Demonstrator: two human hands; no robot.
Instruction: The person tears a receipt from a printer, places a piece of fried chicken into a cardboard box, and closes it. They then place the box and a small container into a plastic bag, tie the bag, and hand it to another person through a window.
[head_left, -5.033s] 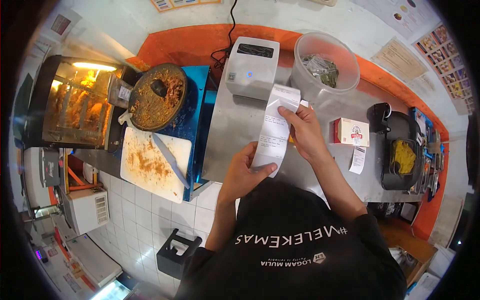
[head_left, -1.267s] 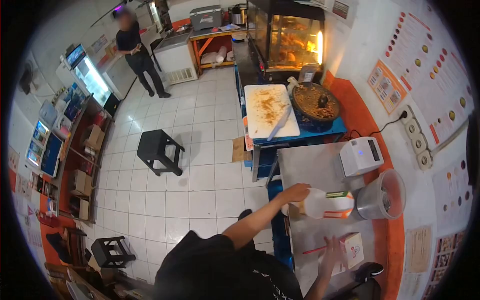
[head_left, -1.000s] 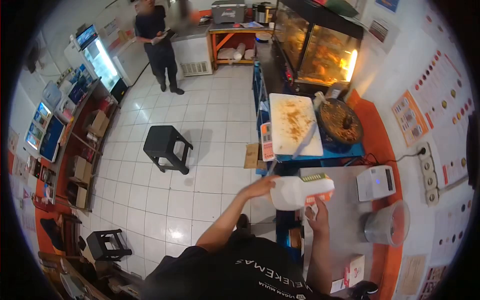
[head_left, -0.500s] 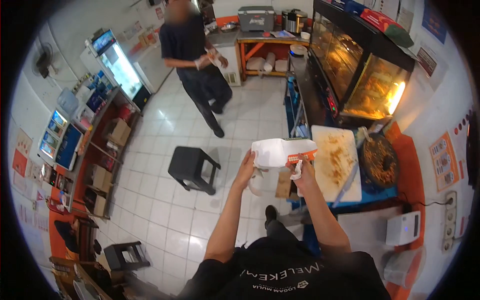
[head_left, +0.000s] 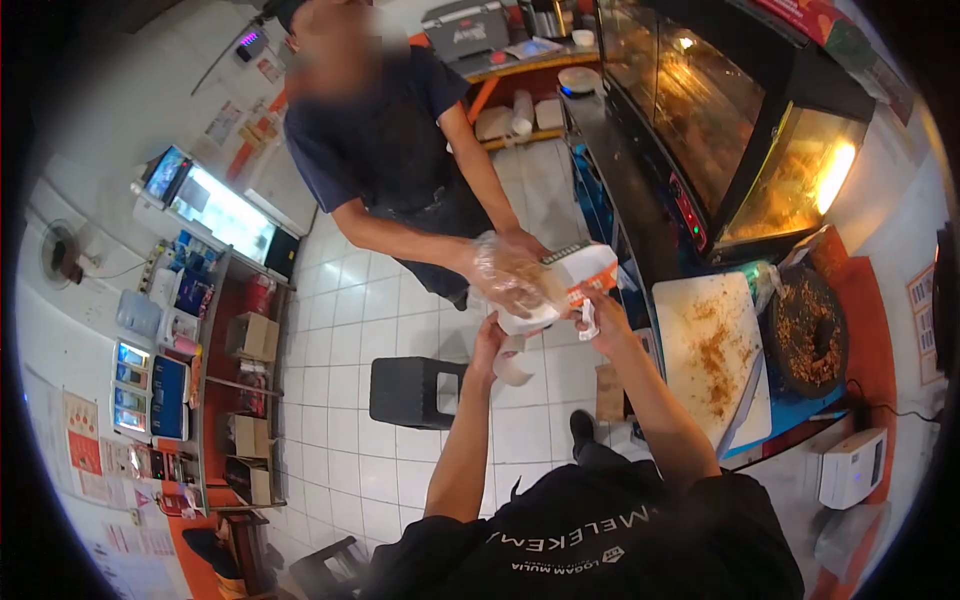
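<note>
An open white and orange paper food box (head_left: 590, 265) is held out in front of me. My left hand (head_left: 487, 345) grips its near left end, with a curled strip of whitish paper (head_left: 513, 366) hanging beside the fingers. At the near right side, my right hand (head_left: 606, 322) is closed on the box, and a crumpled white paper (head_left: 588, 322) is also in its fingers. A co-worker's hand in a clear plastic glove (head_left: 510, 272) reaches over the box and covers its left part. Whatever lies under that glove is hidden.
To the right are a white cutting board (head_left: 705, 350) with brown crumbs, a knife (head_left: 742, 402) and a dark round mortar (head_left: 808, 335) of reddish food. A lit glass display warmer (head_left: 690, 120) stands behind. The co-worker (head_left: 390, 150) faces me; a black stool (head_left: 415, 392) stands on the floor.
The co-worker has stepped up close and put a gloved hand over the box. My hands still hold the box, now tilted, and the view has shifted.
</note>
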